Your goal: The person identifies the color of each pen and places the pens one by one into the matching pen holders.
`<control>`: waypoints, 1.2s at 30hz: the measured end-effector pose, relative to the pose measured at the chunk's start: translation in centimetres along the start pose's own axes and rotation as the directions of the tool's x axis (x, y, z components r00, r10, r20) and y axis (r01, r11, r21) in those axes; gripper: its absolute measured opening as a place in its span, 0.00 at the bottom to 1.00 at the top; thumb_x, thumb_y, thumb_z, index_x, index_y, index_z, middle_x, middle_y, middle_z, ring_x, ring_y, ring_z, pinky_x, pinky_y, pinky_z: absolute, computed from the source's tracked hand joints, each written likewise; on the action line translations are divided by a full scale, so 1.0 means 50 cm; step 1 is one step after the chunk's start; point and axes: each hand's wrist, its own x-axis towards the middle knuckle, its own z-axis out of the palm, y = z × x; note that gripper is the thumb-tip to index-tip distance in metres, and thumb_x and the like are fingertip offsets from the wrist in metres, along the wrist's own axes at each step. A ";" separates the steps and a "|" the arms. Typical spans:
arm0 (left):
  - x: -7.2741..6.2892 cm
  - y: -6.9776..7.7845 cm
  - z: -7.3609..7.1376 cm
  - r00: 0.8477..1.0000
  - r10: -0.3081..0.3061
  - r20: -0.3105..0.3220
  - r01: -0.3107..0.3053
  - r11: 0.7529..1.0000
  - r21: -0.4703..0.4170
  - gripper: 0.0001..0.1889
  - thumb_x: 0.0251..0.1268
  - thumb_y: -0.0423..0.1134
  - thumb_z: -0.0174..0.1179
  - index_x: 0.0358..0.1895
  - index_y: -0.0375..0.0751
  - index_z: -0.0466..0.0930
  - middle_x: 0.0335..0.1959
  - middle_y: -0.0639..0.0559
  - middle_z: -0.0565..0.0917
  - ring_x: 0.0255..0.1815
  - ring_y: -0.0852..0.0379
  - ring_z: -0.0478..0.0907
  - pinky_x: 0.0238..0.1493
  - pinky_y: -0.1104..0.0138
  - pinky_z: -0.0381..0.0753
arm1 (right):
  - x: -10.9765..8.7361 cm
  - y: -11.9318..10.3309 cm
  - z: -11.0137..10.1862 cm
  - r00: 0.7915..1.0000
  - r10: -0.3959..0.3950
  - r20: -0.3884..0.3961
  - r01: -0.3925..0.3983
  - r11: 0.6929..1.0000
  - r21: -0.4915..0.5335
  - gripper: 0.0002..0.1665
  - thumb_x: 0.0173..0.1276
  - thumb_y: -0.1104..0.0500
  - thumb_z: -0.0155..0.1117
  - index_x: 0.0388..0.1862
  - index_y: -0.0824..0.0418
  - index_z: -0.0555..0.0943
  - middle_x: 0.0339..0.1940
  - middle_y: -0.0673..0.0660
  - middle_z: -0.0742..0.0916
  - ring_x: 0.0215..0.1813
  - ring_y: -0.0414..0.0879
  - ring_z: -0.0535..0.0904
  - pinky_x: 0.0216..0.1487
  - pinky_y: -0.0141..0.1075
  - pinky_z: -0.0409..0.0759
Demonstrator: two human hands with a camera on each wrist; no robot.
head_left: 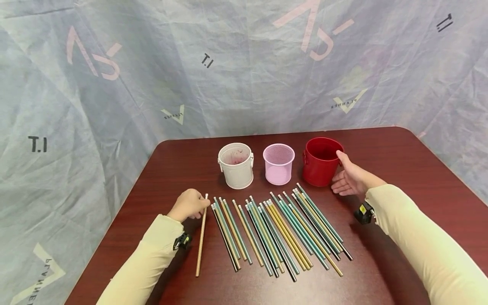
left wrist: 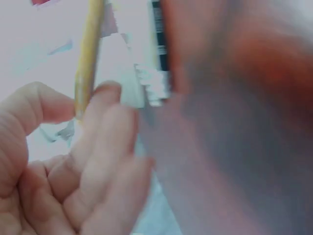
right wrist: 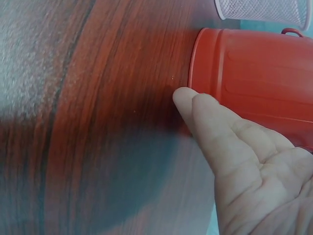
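My left hand (head_left: 189, 204) pinches a gold pencil (head_left: 201, 241) near its white-tipped upper end, at the left of the pencil row. In the left wrist view, thumb and index finger meet on the gold pencil (left wrist: 89, 54); the other fingers curl loosely below. My right hand (head_left: 352, 178) is beside the red bucket (head_left: 319, 171), fingers extended and thumb near the rim. In the right wrist view the fingertips lie against or very near the base of the red bucket (right wrist: 264, 73); whether they press it I cannot tell.
Several gold, green and black pencils (head_left: 287, 228) lie in a loose row across the brown table (head_left: 183, 161). Behind them stand a white bucket (head_left: 239, 176) and a pink mesh cup (head_left: 278, 173), left of the red bucket. A printed grey cloth (head_left: 228, 93) hangs behind the table.
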 end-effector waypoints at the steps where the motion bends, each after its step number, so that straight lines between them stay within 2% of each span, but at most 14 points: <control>1: -0.001 0.003 -0.006 1.000 0.008 -0.001 -0.008 0.998 -0.058 0.11 0.60 0.35 0.56 0.21 0.36 0.79 0.15 0.51 0.79 0.14 0.58 0.78 0.17 0.67 0.78 | -0.001 0.000 0.000 1.000 -0.001 0.000 0.001 1.000 0.002 0.71 0.59 0.20 0.09 0.68 0.86 0.46 0.67 0.82 0.60 0.66 0.70 0.64 0.66 0.52 0.66; 4: -0.005 0.013 -0.023 1.000 0.014 -0.017 -0.018 0.971 -0.237 0.07 0.60 0.31 0.52 0.28 0.31 0.76 0.19 0.47 0.80 0.16 0.56 0.79 0.19 0.64 0.82 | -0.002 0.001 0.000 1.000 -0.004 -0.005 0.004 1.000 0.001 0.71 0.59 0.21 0.09 0.67 0.86 0.46 0.66 0.82 0.60 0.66 0.70 0.65 0.67 0.53 0.64; 8: -0.017 0.032 -0.055 0.995 0.032 -0.096 -0.069 0.909 -0.410 0.05 0.61 0.29 0.50 0.35 0.28 0.73 0.22 0.45 0.81 0.18 0.56 0.80 0.22 0.62 0.84 | 0.000 0.001 0.003 1.000 -0.004 -0.012 0.004 1.000 0.004 0.71 0.60 0.21 0.09 0.67 0.87 0.46 0.66 0.82 0.60 0.65 0.69 0.66 0.68 0.53 0.63; 11: -0.030 0.053 -0.087 0.981 0.046 -0.186 -0.132 0.867 -0.480 0.06 0.62 0.28 0.50 0.37 0.27 0.72 0.23 0.46 0.83 0.18 0.60 0.80 0.25 0.63 0.84 | 0.002 0.001 0.006 1.000 -0.006 -0.015 0.006 1.000 0.011 0.71 0.60 0.21 0.09 0.67 0.88 0.46 0.66 0.83 0.60 0.65 0.70 0.66 0.69 0.53 0.62; 13: -0.037 0.071 -0.108 0.966 0.053 -0.254 -0.182 0.837 -0.517 0.06 0.63 0.28 0.51 0.38 0.26 0.71 0.23 0.48 0.83 0.18 0.63 0.80 0.26 0.64 0.84 | 0.003 0.000 0.006 1.000 -0.009 -0.015 0.009 1.000 0.013 0.71 0.60 0.21 0.09 0.67 0.88 0.45 0.66 0.83 0.59 0.66 0.70 0.65 0.69 0.53 0.61; 16: -0.042 0.097 -0.136 0.930 0.059 -0.362 -0.267 0.786 -0.558 0.06 0.64 0.28 0.51 0.39 0.25 0.71 0.22 0.52 0.83 0.18 0.66 0.80 0.27 0.69 0.84 | 0.003 0.000 0.006 1.000 -0.015 -0.015 0.015 1.000 0.011 0.71 0.60 0.21 0.09 0.67 0.88 0.45 0.66 0.83 0.59 0.66 0.70 0.64 0.69 0.53 0.61; 18: -0.041 0.114 -0.149 0.898 0.059 -0.437 -0.334 0.738 -0.586 0.06 0.64 0.27 0.52 0.39 0.25 0.71 0.20 0.56 0.82 0.19 0.67 0.80 0.28 0.70 0.83 | 0.001 0.000 0.004 1.000 -0.018 -0.015 0.018 1.000 0.009 0.71 0.60 0.21 0.09 0.67 0.87 0.45 0.66 0.83 0.59 0.67 0.71 0.63 0.69 0.53 0.61; 23: -0.029 0.142 -0.168 0.799 0.034 -0.600 -0.491 0.613 -0.619 0.04 0.64 0.26 0.53 0.38 0.26 0.72 0.20 0.61 0.81 0.20 0.66 0.81 0.28 0.72 0.83 | -0.002 0.000 0.004 1.000 -0.018 -0.019 0.018 1.000 0.009 0.70 0.60 0.21 0.09 0.67 0.87 0.45 0.66 0.83 0.58 0.67 0.72 0.61 0.69 0.54 0.60; 26: -0.022 0.153 -0.170 0.740 0.020 -0.672 -0.568 0.553 -0.610 0.02 0.64 0.25 0.53 0.37 0.32 0.72 0.20 0.61 0.82 0.21 0.65 0.82 0.28 0.73 0.82 | -0.003 -0.001 0.006 1.000 -0.020 -0.023 0.020 1.000 0.010 0.70 0.60 0.21 0.09 0.67 0.88 0.45 0.66 0.83 0.58 0.67 0.72 0.61 0.69 0.54 0.60; 28: -0.017 0.160 -0.169 0.710 0.018 -0.704 -0.607 0.523 -0.598 0.03 0.63 0.24 0.53 0.36 0.35 0.72 0.21 0.60 0.82 0.22 0.65 0.82 0.29 0.73 0.82 | -0.004 -0.002 0.007 0.999 -0.022 -0.028 0.022 1.000 0.009 0.70 0.61 0.22 0.09 0.66 0.88 0.45 0.66 0.83 0.58 0.67 0.72 0.61 0.69 0.54 0.60; 30: -0.012 0.166 -0.165 0.692 0.016 -0.721 -0.626 0.511 -0.589 0.06 0.63 0.24 0.54 0.34 0.39 0.72 0.22 0.59 0.82 0.22 0.65 0.82 0.30 0.73 0.82 | -0.005 -0.003 0.008 0.999 -0.025 -0.032 0.025 1.000 0.006 0.70 0.61 0.22 0.09 0.66 0.88 0.45 0.66 0.83 0.58 0.67 0.72 0.61 0.69 0.54 0.60; 32: -0.005 0.170 -0.159 0.682 0.014 -0.731 -0.635 0.508 -0.582 0.06 0.63 0.24 0.54 0.33 0.39 0.72 0.23 0.58 0.82 0.23 0.65 0.83 0.30 0.73 0.83 | -0.006 -0.002 0.007 0.999 -0.027 -0.035 0.027 1.000 0.003 0.70 0.61 0.22 0.08 0.66 0.88 0.45 0.66 0.83 0.59 0.67 0.72 0.61 0.69 0.54 0.60; 34: 0.005 0.173 -0.152 0.672 0.009 -0.740 -0.634 0.523 -0.570 0.05 0.63 0.24 0.55 0.34 0.38 0.73 0.24 0.57 0.83 0.23 0.65 0.82 0.30 0.73 0.83 | -0.005 -0.002 0.007 0.999 -0.026 -0.039 0.026 1.000 0.000 0.70 0.61 0.22 0.09 0.66 0.88 0.46 0.66 0.83 0.59 0.67 0.72 0.61 0.68 0.54 0.61; 36: 0.018 0.173 -0.146 0.664 0.005 -0.748 -0.626 0.550 -0.552 0.02 0.62 0.25 0.55 0.34 0.34 0.74 0.25 0.52 0.84 0.23 0.66 0.82 0.31 0.73 0.82 | -0.004 -0.001 0.007 0.999 -0.026 -0.041 0.026 1.000 -0.001 0.70 0.61 0.22 0.09 0.66 0.88 0.46 0.66 0.83 0.59 0.67 0.72 0.61 0.68 0.54 0.60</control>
